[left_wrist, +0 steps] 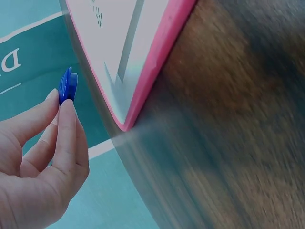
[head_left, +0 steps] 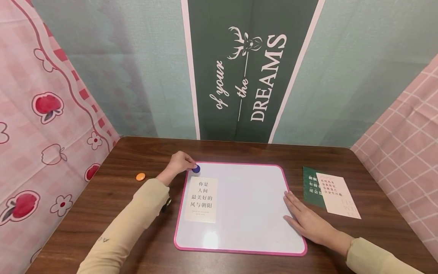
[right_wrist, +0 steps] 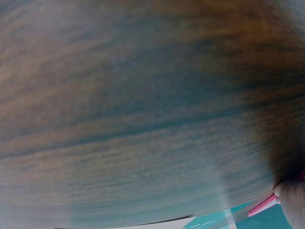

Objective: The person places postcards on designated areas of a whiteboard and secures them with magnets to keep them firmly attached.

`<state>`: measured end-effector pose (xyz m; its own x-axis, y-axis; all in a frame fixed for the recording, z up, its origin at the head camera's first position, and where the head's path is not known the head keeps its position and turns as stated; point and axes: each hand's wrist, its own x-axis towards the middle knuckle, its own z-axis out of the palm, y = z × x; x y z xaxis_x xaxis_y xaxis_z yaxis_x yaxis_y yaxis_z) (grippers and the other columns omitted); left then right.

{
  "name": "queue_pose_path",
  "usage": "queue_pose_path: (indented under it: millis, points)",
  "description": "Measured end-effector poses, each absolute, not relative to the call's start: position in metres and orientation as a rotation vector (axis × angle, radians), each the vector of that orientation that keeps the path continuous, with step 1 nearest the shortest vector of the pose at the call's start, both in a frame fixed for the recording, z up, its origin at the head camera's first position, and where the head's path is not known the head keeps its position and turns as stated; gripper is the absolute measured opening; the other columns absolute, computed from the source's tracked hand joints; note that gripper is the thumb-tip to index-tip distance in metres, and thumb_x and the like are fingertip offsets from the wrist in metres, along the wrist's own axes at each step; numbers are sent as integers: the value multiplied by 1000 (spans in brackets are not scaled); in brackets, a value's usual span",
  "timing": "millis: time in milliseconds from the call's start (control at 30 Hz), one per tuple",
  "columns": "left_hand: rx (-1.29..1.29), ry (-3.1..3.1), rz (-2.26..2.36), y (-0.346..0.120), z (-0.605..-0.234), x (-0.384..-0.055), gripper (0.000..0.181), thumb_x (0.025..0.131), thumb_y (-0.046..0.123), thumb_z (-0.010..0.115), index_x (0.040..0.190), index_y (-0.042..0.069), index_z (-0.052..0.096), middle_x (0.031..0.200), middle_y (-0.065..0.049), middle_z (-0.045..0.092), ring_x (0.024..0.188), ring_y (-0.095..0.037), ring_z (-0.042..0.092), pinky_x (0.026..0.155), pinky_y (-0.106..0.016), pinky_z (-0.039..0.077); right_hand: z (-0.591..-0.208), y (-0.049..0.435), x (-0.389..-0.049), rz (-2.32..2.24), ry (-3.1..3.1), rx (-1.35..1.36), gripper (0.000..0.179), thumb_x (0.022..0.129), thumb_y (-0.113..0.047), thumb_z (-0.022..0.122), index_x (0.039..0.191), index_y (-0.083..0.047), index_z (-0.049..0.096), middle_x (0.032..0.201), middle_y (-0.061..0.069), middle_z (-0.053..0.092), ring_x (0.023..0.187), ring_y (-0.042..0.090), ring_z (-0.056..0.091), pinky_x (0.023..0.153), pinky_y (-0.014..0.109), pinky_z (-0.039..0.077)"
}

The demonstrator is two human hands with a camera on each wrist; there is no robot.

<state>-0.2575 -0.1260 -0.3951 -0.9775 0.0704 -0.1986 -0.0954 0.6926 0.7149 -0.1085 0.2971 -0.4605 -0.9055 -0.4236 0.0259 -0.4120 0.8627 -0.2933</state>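
Observation:
Between the thumb and fingers of my left hand [head_left: 181, 163] is a round blue magnet [head_left: 196, 169], pinched by its edge. In the left wrist view the magnet [left_wrist: 68, 87] is held apart from the board's surface. It hovers over the upper left corner of a pink-rimmed whiteboard [head_left: 246, 201]. Just below it, a white card [head_left: 201, 199] printed with dark characters lies on the board's left side. My right hand [head_left: 308, 222] rests flat, fingers extended, across the board's right edge. Only a small part of that hand [right_wrist: 293, 202] enters the right wrist view.
An orange round magnet [head_left: 140, 176] lies on the brown wooden table [head_left: 113, 190], left of the board. To the right, a pale pink card [head_left: 338, 196] partly covers a dark green card [head_left: 309, 188]. Printed cloths [head_left: 161, 68] hang behind and on both sides.

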Motion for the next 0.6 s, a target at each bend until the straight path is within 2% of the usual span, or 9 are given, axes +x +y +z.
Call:
queue_pose_path:
  millis: [167, 400, 600]
  points:
    - [1, 2712, 1119, -120, -395, -256, 19, 88, 8, 77, 99, -7, 77, 103, -23, 76, 80, -20, 72, 77, -28, 61, -461, 297, -109, -450, 2998, -679, 66, 102, -36, 58, 151, 4, 40, 162, 24, 34, 153, 33, 31, 105, -5, -4]
    - [3, 2683, 1138, -112, -396, -252, 18, 88, 7, 77, 100, -6, 77, 105, -22, 76, 86, -24, 71, 83, -31, 61, -462, 296, -108, -446, 3022, -719, 63, 102, -32, 59, 149, 7, 42, 160, 27, 37, 153, 32, 31, 107, -6, -5]
    - [20, 2666, 1152, -106, -398, -248, 16, 88, 6, 77, 98, -6, 77, 102, -22, 75, 82, -21, 70, 81, -30, 62, -462, 296, -108, -450, 3023, -711, 63, 102, -32, 58, 149, 6, 42, 160, 26, 37, 154, 30, 31, 106, -6, -4]
